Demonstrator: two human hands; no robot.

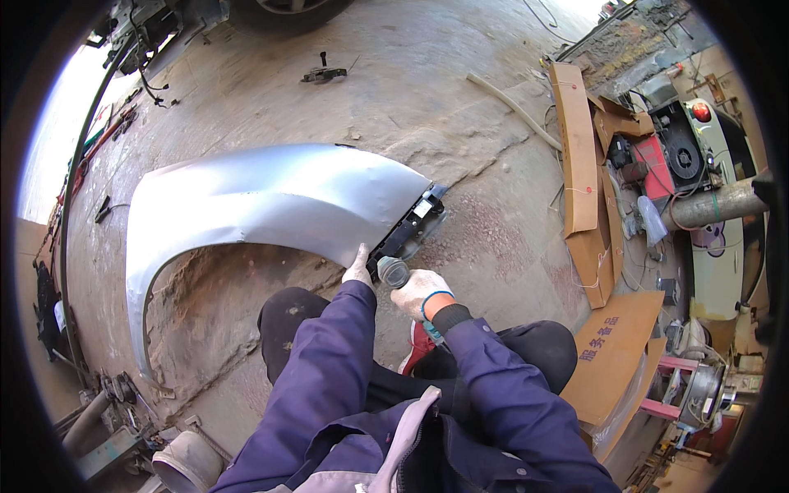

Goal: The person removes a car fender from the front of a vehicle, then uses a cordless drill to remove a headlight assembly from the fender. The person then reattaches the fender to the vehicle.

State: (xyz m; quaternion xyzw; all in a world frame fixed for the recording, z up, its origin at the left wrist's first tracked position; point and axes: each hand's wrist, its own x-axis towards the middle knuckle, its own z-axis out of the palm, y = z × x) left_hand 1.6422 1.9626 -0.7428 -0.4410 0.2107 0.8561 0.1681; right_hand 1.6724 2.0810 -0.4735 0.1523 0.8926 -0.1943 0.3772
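Fender point(271, 182), one, silver, lying on the floor point(411, 99); clock read from the head of the tool point(393, 272), fender at 10. Left hand point(357, 269), at 9: thumb up against the fender's lower right corner, other fingers mostly hidden, so how far they are closed cannot be told. Right hand point(422, 294), between 4 and 5: fingers wrapped closed around the tool, its round grey head turned toward that corner; contact between head and fender cannot be told. Edges: black strip point(403, 230) along the fender's right end, from 12 to 1, just beside the tool head; wheel arch curving open at 9, with floor showing inside it; upper edge rounded, at 11. Room: floor spreads beyond the upper edge to a small black device point(323, 73) and a tyre point(292, 6), both near 11; floor also runs from the strip to a pale tube point(519, 111) at 1 and a cardboard box point(577, 156) at 2. Nearer limits: left knee point(289, 322) at 8, right knee point(542, 349) at 4.
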